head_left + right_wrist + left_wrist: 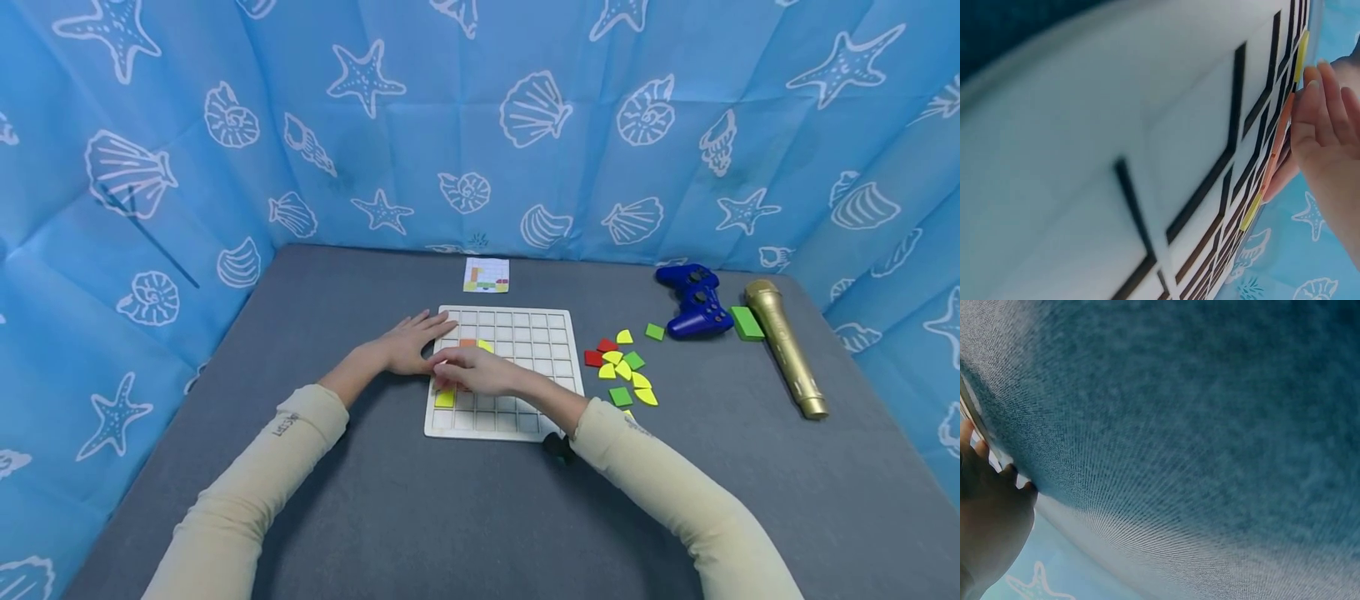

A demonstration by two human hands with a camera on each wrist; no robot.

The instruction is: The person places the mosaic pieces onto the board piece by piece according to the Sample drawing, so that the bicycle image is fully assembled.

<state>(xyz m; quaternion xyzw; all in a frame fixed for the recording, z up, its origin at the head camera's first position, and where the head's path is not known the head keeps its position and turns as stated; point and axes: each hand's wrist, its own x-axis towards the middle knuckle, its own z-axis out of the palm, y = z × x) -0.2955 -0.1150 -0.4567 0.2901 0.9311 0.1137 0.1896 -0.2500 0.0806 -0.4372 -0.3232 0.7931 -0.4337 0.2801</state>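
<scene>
A white square grid board (525,423) lies on the grey table. The left hand (411,343) rests at its left edge with fingers extended across the upper corner. In the left wrist view the left hand (994,500) shows only partly, at the frame's side. Over the board's left columns is the right hand (476,371), fingertips at the orange tiles (1280,131); its fingers look fairly straight in the right wrist view, and no held piece shows. One yellow tile (445,399) sits below the fingers, and a yellow quarter-round piece (485,345) beside an orange tile above.
Behind the board lies a small pattern card (486,275). Loose yellow pieces (623,369), red tiles (593,358) and green tiles (621,396) are scattered to its right. Farther right are a blue game controller (697,304), a green block (747,323) and a gold microphone (787,350).
</scene>
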